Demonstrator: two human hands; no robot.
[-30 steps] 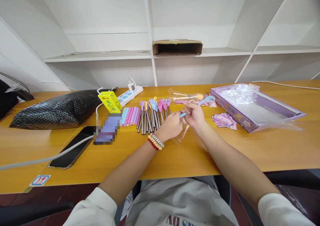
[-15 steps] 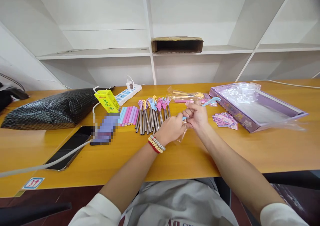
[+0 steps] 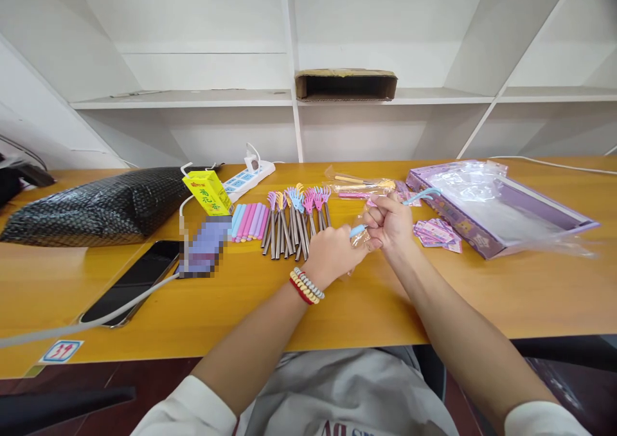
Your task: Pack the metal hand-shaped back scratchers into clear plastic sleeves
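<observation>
My left hand [image 3: 334,251] is closed around the handle end of a light blue back scratcher [image 3: 358,231]. My right hand [image 3: 391,222] grips the same scratcher closer to its claw, which sticks out to the upper right. Clear plastic film [image 3: 353,267] shows around the handle by my fingers. Left of my hands lie several back scratcher heads on metal rods [image 3: 294,227], with claws in blue, pink, purple and yellow. Beside these is a row of coloured handle tubes [image 3: 249,222]. Behind my hands, a bagged yellow back scratcher [image 3: 361,182] lies on the table.
On the right are a purple open box [image 3: 486,240] with clear plastic in it and a pile of printed cards [image 3: 438,235]. To the left stand a yellow carton [image 3: 208,191], a power strip [image 3: 248,180], a phone [image 3: 137,285] and a black wrapped package [image 3: 96,208].
My hands have moved slightly apart along the back scratcher, the right one shifting rightward. More of the blue handle shows between them.
</observation>
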